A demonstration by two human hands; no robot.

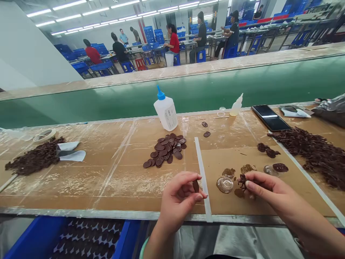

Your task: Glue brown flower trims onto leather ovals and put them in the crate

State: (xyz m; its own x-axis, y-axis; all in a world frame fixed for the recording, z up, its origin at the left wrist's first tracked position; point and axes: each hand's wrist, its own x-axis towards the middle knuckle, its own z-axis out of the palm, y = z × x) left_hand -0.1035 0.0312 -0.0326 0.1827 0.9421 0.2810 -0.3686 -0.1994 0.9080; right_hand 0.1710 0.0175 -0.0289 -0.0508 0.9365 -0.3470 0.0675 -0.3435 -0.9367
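Between the thumb and fingers of my left hand (180, 196) a brown oval disc (196, 185) is held on edge. My right hand (265, 185) pinches a small dark brown branching piece (242, 181) over the cardboard sheet (215, 158). Just left of that piece lies a clear glossy puddle (224, 184), with brown smears (228, 173) around it. Beyond my left hand is a pile of brown oval discs (167, 147). To the right of my right hand, a long heap of dark brown branching pieces (312, 151) spreads over the table.
A white bottle with a blue cap (166, 114) and a small dropper bottle (236, 106) stand along the back edge. A phone (271, 118) lies at right. Another brown heap (35, 158) is at left, above a blue crate (129, 237) holding discs. Several people sit far behind.
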